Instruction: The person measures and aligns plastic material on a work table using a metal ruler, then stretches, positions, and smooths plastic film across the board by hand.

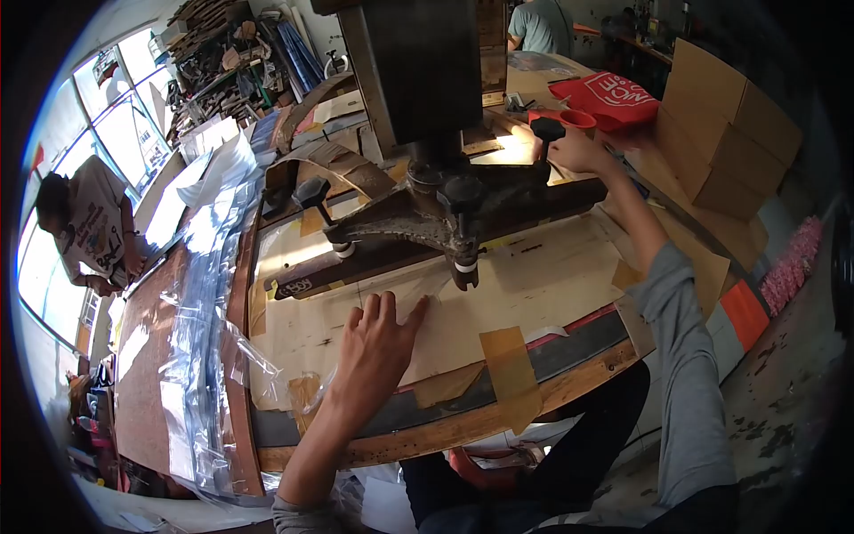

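My left hand [378,343] lies with fingers apart on a thin pale wooden board [329,331]. Above the board stands a dark metal press head [436,214] with several arms, each ending in a black-knobbed screw [311,191]. A long dark metal bar [382,249] lies across the board under these arms. My right hand [580,151] is behind the bar, close to another black knob [547,129] and a red cup [578,120]. Its fingertips are hidden, so what they touch cannot be seen. Brown tape [511,369] crosses the board's near edge.
Clear plastic sheeting [209,329] drapes over the brown panel at left. One person [93,227] stands by the windows, another [541,27] at the back. A red bag [609,100] and a cardboard box [725,125] are at right. Scrap wood [213,71] is piled behind.
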